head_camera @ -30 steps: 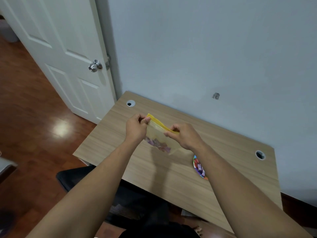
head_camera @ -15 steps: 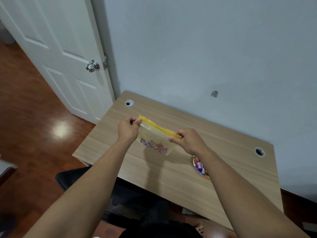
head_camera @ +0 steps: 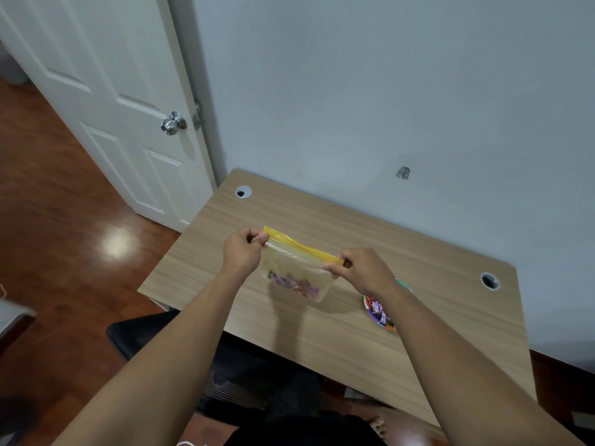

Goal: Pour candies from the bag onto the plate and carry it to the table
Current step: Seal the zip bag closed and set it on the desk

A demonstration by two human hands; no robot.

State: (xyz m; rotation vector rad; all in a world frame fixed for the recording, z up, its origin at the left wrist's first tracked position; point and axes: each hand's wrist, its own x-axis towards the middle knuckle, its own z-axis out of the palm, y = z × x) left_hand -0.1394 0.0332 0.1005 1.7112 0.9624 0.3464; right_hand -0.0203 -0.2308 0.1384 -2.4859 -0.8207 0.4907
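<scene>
A clear zip bag [head_camera: 297,268] with a yellow top strip hangs above the wooden desk [head_camera: 322,333]. Purple-wrapped candies [head_camera: 294,284] sit at its bottom. My left hand [head_camera: 243,254] pinches the bag's left top corner. At the right top corner, my right hand [head_camera: 362,270] pinches the strip. The bag is stretched flat between both hands. A colourful plate [head_camera: 378,312] with a few candies lies on the desk, mostly hidden behind my right forearm.
The desk stands against a pale wall, with cable holes at its back left [head_camera: 243,192] and back right [head_camera: 490,281]. A black chair [head_camera: 225,381] is tucked under the near edge. A white door [head_camera: 128,107] stands at the left over a wooden floor.
My hands have moved apart along the yellow strip, from the middle of the bag out to its two top corners. The bag has gone from bunched to stretched wide.
</scene>
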